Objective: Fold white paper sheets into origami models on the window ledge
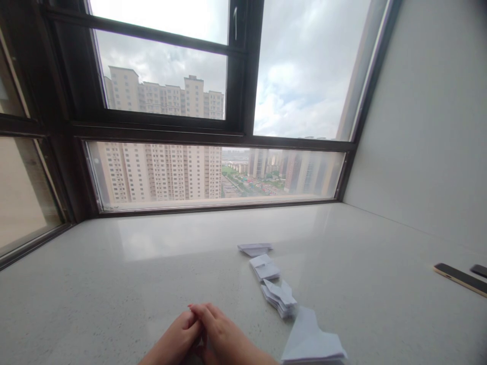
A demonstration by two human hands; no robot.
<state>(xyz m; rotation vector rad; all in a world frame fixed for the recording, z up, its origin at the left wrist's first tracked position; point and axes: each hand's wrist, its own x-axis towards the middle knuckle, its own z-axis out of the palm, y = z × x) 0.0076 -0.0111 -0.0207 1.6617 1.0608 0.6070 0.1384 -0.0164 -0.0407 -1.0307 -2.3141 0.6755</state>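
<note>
My left hand (177, 338) and my right hand (224, 335) meet at the bottom middle of the pale stone sill (114, 284), fingertips pressed together. A sliver of white paper (199, 345) shows between them; most of it is hidden under the hands. To the right of my right hand runs a line of folded white paper pieces: a large one (314, 340) nearest, then a small stack (280, 298), another piece (265, 267) and the farthest piece (254, 249).
A dark phone (461, 278) lies at the right edge of the sill, with another dark object (479, 270) beside it. A dark-framed window (236, 126) closes the far side, a grey wall (429, 132) the right.
</note>
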